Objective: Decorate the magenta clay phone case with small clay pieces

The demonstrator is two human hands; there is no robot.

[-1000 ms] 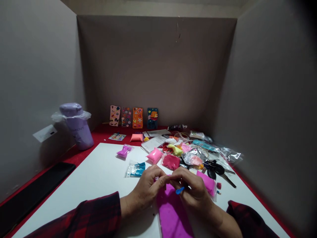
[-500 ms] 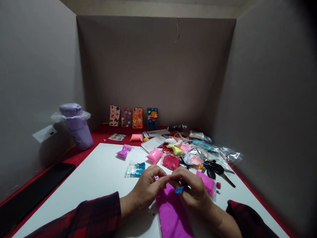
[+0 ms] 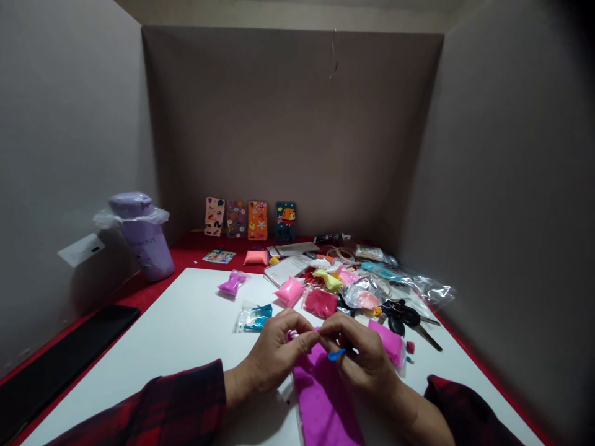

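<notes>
A flat slab covered in magenta clay [image 3: 323, 396], shaped like the phone cases at the back, lies on the white board under my hands. My left hand [image 3: 279, 347] is closed in a pinch above its far end, and whatever is between thumb and forefinger is too small to make out. Fingertip to fingertip with it, my right hand [image 3: 365, 356] is also closed. It grips a small blue plastic tool [image 3: 336, 355] whose flat rounded end sticks out toward the left over the clay. A teal clay packet [image 3: 258, 317] lies just beyond my left hand, and a magenta clay packet [image 3: 388, 342] beside my right.
Several clay packets, such as a pink one [image 3: 290, 291] and a red one [image 3: 320, 303], crowd the board beyond my hands. Black-handled scissors [image 3: 409, 314] lie at right. Decorated phone cases [image 3: 257, 220] stand at the back. A purple tumbler [image 3: 146, 241] and a black phone [image 3: 69, 347] are left.
Almost nothing differs. The fingertips of both hands shift very slightly while staying together over the far end of the magenta slab, and the view moves a touch.
</notes>
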